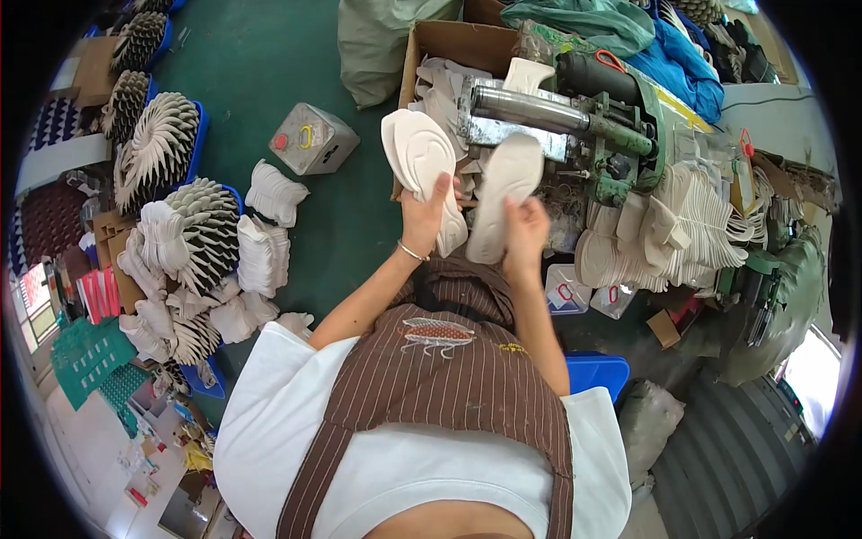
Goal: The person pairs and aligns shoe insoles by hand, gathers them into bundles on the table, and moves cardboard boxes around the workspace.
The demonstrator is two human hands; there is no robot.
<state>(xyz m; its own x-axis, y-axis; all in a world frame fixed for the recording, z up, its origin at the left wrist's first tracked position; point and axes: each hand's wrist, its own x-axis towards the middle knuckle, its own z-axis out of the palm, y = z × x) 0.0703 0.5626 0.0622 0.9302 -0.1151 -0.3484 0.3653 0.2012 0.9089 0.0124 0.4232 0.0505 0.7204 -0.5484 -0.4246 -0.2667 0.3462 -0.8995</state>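
My left hand (426, 218) is closed around a few white insoles (420, 153), which overlap and fan out slightly above my fingers. In my right hand (526, 235) is one single insole (510, 171), gripped along its right edge and held upright beside the others. A narrow gap separates it from the ones on the left. Just beyond both hands stands a machine with a shiny metal roller (530, 106), and another white piece (528, 75) lies on its top. Behind my left hand, a cardboard box (462, 40) holds many white offcuts.
Bundled insoles (664, 229) are stacked right of the machine. On the green floor (242, 54) stands a metal can (314, 139) with a red cap. Blue trays (199, 144) of fanned insoles line the left side. A blue stool-like object (597, 373) is by my right side.
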